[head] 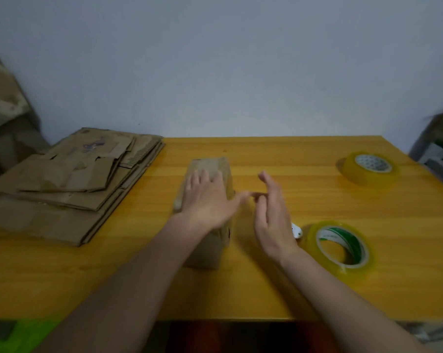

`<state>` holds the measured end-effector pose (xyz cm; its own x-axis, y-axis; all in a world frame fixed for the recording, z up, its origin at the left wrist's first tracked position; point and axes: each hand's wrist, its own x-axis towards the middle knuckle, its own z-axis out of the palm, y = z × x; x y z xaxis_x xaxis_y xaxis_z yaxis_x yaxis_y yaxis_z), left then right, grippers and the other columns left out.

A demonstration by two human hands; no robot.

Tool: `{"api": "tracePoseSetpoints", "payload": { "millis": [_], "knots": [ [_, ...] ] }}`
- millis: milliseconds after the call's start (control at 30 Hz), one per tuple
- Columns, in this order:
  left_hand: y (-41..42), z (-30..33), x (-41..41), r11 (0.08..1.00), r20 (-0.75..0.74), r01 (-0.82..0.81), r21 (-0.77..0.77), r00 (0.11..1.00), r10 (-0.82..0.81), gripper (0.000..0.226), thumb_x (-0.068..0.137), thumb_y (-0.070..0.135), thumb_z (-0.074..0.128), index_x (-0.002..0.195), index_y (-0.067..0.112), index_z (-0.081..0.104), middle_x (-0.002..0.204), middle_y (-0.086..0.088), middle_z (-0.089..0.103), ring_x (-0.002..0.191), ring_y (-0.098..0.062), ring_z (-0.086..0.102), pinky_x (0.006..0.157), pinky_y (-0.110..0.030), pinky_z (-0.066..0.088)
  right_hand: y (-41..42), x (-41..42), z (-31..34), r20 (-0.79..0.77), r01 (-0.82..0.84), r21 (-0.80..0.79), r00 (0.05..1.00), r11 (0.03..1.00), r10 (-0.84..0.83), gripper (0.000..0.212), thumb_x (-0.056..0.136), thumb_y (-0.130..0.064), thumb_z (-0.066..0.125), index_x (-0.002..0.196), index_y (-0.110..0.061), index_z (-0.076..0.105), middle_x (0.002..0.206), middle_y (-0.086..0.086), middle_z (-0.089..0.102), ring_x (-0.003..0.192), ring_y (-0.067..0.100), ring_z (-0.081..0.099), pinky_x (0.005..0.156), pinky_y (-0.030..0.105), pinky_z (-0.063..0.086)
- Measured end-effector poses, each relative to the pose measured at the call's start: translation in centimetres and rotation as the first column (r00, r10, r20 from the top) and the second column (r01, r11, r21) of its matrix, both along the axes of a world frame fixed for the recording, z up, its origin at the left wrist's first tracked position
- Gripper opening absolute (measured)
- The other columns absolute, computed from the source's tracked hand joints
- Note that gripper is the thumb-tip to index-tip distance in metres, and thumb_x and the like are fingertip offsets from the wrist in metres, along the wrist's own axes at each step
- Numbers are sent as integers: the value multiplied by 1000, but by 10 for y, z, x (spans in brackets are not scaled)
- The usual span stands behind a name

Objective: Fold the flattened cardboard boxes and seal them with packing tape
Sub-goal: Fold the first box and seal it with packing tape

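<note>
— Pressing flat, your left hand [207, 197] lies open-fingered on the folded cardboard box [210, 200] mid-worktop [266, 289].
— And my right hand [271, 215]?
— Beside the box, fingers straight, gripping nothing; one tape roll [341, 248] sits near it.

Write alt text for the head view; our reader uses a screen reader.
A person's left hand presses flat on a small folded cardboard box on a yellow wooden table, the open right hand beside it. Flattened boxes lie stacked at left; two tape rolls sit at right.
</note>
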<state>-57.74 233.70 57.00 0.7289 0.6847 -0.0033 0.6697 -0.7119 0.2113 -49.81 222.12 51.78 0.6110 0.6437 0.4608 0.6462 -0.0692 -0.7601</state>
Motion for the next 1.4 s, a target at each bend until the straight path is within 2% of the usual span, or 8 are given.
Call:
{"api": "tracePoseSetpoints", "payload": {
  "millis": [200, 333, 533, 767, 967, 1133, 1300, 1400],
  "knots": [
    [3, -7, -9, 970, -62, 232, 71, 972, -227, 70, 100, 23, 43, 155, 21, 0, 163, 2, -5, 149, -15, -5, 116, -31, -5, -13, 40, -10, 375, 307, -831, 925, 463, 58, 55, 94, -17, 43, 142, -4, 21, 134, 13, 44, 123, 31, 42, 98, 36, 38],
    [8, 0, -24, 975, 179, 208, 80, 959, -219, 52, 85, -1, 54, 122, 35, 43, 129, 7, 49, 112, -15, 47, 89, -31, 42, -10, 55, 0, 493, 421, -765, 870, 488, 23, 58, 91, -8, 48, 142, -9, 21, 135, 12, 37, 124, 30, 40, 97, 35, 40],
    [1, -15, -26, 979, 436, 152, 137, 878, -198, 34, 98, 42, 35, 119, 26, 56, 125, 4, 52, 114, -15, 45, 93, -34, 41, 9, 55, 35, 119, 121, -409, 990, 905, -78, 45, 102, -20, 38, 144, -7, 33, 145, 15, 36, 134, 28, 35, 107, 30, 26],
    [7, -14, -42, 926, 685, 378, 22, 669, -289, 36, 84, 38, 67, 64, 9, 59, 85, 3, 69, 90, -13, 56, 88, -41, 44, 40, 26, 50, 23, -82, -372, 995, 925, 98, 39, 101, -29, 42, 137, -13, 47, 138, 7, 50, 127, 22, 45, 101, 28, 33],
    [15, -18, -33, 989, 216, -114, -98, 967, 133, 96, 75, 80, 46, 150, 25, 21, 161, -5, 7, 148, -25, 2, 118, -46, 2, 33, 17, 45, 148, 116, -637, 989, 762, -26, 45, 95, -55, 40, 112, -15, 53, 108, 10, 64, 98, 31, 58, 74, 37, 43],
    [29, -12, -30, 713, 365, 126, -689, 911, 193, 83, 80, 49, 71, 147, 26, 27, 136, 6, 47, 104, -5, 52, 77, -16, 44, 26, 17, 54, 303, 222, -606, 952, 764, -36, 48, 87, -58, 53, 100, -13, 45, 97, 5, 55, 95, 28, 55, 70, 35, 39],
    [15, -17, -19, 721, 465, 292, -628, 884, 47, 93, 93, 32, 61, 153, 30, -10, 151, 7, 22, 138, -14, 30, 105, -27, 36, 50, 28, 55, 347, 104, -676, 919, 729, 190, 61, 100, -42, 35, 149, -10, 20, 158, 8, 18, 147, 25, 8, 119, 38, 9],
    [12, -21, -16, 776, 393, 244, -582, 920, 6, 100, 88, 48, 62, 153, 27, -11, 162, 7, 4, 146, -14, 15, 117, -34, 23, 72, 43, 58, 314, 103, -729, 929, 677, 196, 49, 101, -38, 32, 146, -17, 31, 149, 11, 33, 138, 31, 28, 115, 45, 18]
  ]
}}
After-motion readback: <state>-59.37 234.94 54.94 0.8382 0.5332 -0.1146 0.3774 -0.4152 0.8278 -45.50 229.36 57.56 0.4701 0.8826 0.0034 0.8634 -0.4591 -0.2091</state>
